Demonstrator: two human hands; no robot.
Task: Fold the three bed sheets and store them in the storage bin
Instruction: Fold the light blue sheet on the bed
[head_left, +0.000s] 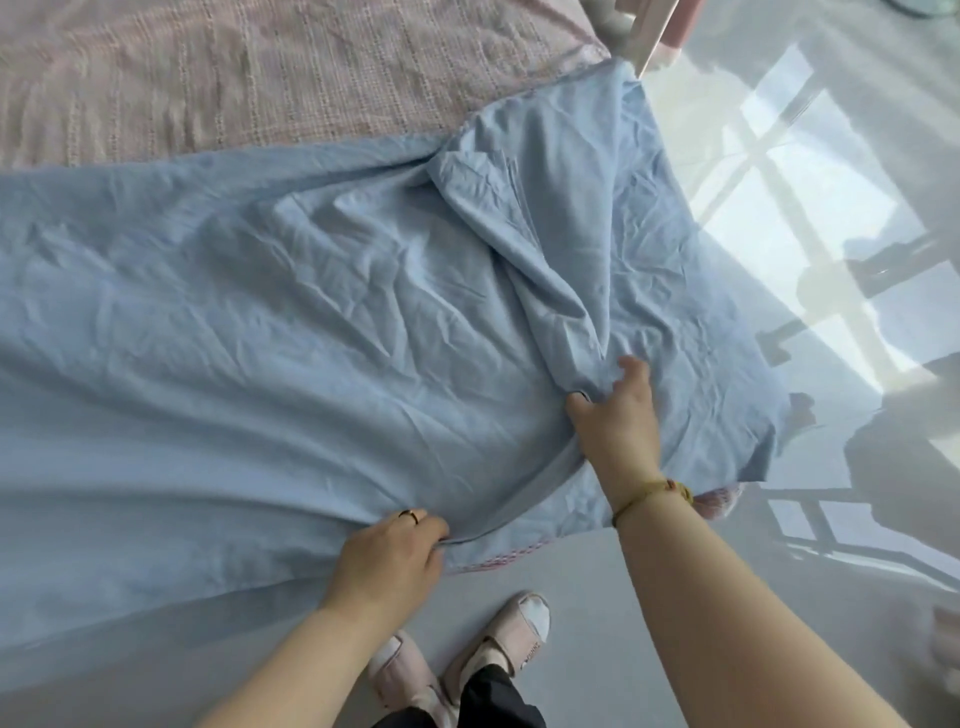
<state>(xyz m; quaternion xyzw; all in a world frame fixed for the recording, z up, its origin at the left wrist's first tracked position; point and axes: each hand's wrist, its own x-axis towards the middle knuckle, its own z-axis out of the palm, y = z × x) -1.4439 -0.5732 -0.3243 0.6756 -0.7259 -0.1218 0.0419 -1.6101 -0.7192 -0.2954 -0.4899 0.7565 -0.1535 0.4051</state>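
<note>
A wrinkled light blue bed sheet (270, 332) lies spread across the bed, its near edge hanging over the side. A bunched ridge of the same cloth runs from the far right corner down toward my right hand (615, 415), which pinches that fold between thumb and fingers. My left hand (395, 551), with a ring on one finger, grips the sheet's near edge at the bed's side. No storage bin is in view.
A pink textured bed cover (234, 78) shows beyond the blue sheet. Glossy grey floor (810, 218) with window reflections lies to the right. My feet in pink slippers (462, 654) stand close to the bed's edge.
</note>
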